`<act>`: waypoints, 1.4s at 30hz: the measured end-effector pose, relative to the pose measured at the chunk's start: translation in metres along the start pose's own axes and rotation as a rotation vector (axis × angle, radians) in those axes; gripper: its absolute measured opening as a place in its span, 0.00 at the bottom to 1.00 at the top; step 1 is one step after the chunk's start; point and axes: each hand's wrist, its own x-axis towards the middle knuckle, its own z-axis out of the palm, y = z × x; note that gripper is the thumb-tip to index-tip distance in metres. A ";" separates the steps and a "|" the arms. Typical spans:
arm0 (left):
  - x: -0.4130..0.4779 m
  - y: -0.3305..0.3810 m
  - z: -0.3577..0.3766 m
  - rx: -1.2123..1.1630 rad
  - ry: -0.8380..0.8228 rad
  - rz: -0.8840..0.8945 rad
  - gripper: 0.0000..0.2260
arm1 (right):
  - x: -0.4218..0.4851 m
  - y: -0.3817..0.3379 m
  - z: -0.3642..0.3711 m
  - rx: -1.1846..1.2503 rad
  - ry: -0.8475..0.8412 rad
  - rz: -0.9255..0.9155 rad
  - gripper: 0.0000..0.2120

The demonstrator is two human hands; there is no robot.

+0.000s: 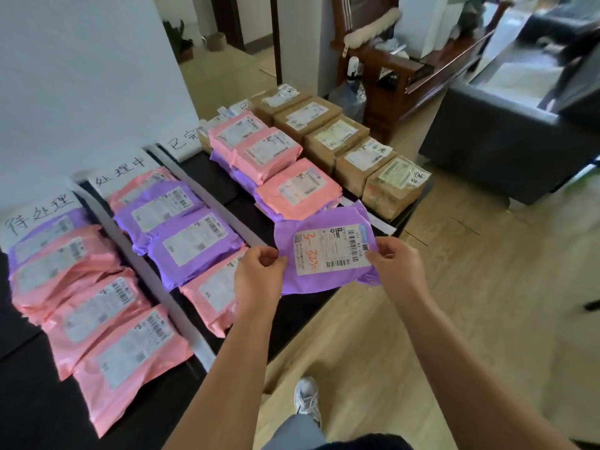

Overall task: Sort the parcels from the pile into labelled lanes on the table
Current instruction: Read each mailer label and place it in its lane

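The purple parcel (324,254) is hanging in the air over the near right edge of the black table (32,401), white label up w/ orange writing on it. The left hand (256,274) is pinching the parcel's edge at 9 o'clock, fingers curled in. The right hand (397,264) is pinching the edge at 3 o'clock, thumb by the label's corner.

At 12 o'clock from the parcel, just beside it, a heap of pink & purple bags (293,194) is sitting in the third lane. At 1 o'clock a row of five brown boxes (360,164) is running along the table's right edge, each w/ a white sticker.

At 9 o'clock the mid lane is holding four bags (191,245): pink far, two purple, pink near. Past it at 9 o'clock the left lane is holding one purple bag far & pink bags (97,306) nearer. Grey strips (152,284) are splitting the lanes. White paper signs (120,170) w/ hand-written words are lying at the lanes' far ends.

At 6 o'clock a white shoe (306,397) is standing on the wood floor. At 2 o'clock a grey sofa (503,147) is sitting well apart.
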 end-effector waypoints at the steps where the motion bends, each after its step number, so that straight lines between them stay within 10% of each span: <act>1: 0.011 0.008 0.006 0.007 0.000 0.006 0.04 | 0.014 -0.006 0.000 -0.017 -0.003 -0.015 0.09; 20: 0.150 0.052 0.099 0.224 0.184 -0.061 0.11 | 0.250 -0.056 0.061 -0.755 -0.291 -0.447 0.23; 33: 0.185 0.039 0.146 0.830 0.293 0.070 0.23 | 0.332 -0.052 0.110 -1.120 -0.573 -0.893 0.38; 42: 0.194 0.028 0.150 1.077 -0.093 -0.057 0.40 | 0.342 -0.043 0.122 -1.271 -0.726 -0.893 0.42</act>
